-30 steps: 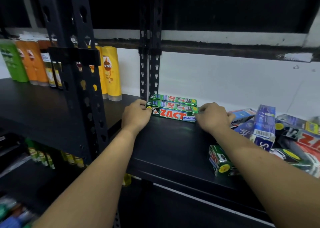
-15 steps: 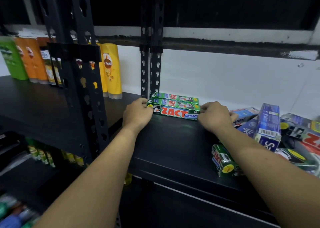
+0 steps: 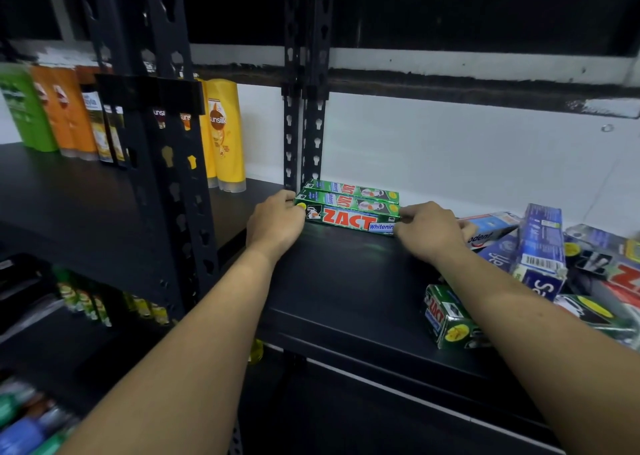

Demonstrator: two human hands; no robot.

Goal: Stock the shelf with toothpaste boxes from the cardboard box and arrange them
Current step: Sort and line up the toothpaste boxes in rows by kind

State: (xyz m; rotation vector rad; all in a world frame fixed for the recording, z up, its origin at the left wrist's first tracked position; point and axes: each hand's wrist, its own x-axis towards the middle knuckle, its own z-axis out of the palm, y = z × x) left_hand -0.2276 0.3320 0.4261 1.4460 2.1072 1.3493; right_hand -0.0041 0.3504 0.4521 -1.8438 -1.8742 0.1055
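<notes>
Near green ZACT box (image 3: 349, 219) flat on black shelf (image 3: 346, 288), far left by upright, touching second ZACT box (image 3: 356, 189) behind. Left hand (image 3: 275, 224) grips its left end, right hand (image 3: 429, 229) its right end, fingers curled round ends. Carton likely light, thin-walled, crushable: hold by ends, squeeze gently. Loose toothpaste boxes (image 3: 540, 246) heaped right.

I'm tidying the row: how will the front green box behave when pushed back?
The front green box looks flat-sided and stiff, so it should slide, not roll. With the left hand and right hand at its ends, it likely stays square.
</notes>
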